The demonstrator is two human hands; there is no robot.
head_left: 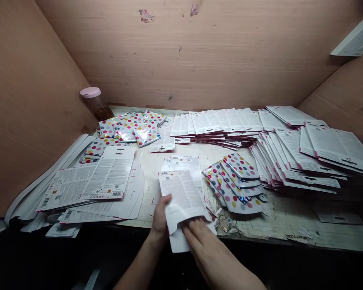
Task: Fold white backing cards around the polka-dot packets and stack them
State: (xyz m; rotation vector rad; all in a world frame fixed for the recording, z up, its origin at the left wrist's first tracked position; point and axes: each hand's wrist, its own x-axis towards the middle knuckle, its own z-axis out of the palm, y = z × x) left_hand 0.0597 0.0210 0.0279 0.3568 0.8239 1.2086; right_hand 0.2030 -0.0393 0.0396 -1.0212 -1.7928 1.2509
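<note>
A white printed cardboard envelope (pixel 184 197) is tilted in front of me at the table's front edge, with its open end toward me. My left hand (pixel 161 217) is closed on its left edge, thumb on top. The fingers of my right hand (pixel 201 237) are stretched out into the opening under the curved flap; their tips and whatever lies inside are hidden. Beneath and behind the envelope lie more printed cardboard envelopes (pixel 193 163). Just to the right is a fanned pile of polka-dot foil packets (pixel 236 183).
Flat cardboard envelopes (pixel 109 173) are stacked on the left. More dotted packets (pixel 147 131) lie at the back left, near a pink-lidded cup (pixel 92 98). Overlapping rows of envelopes (pixel 224 121) fill the back and right (pixel 290 157). Wooden panels (pixel 181 60) enclose the table.
</note>
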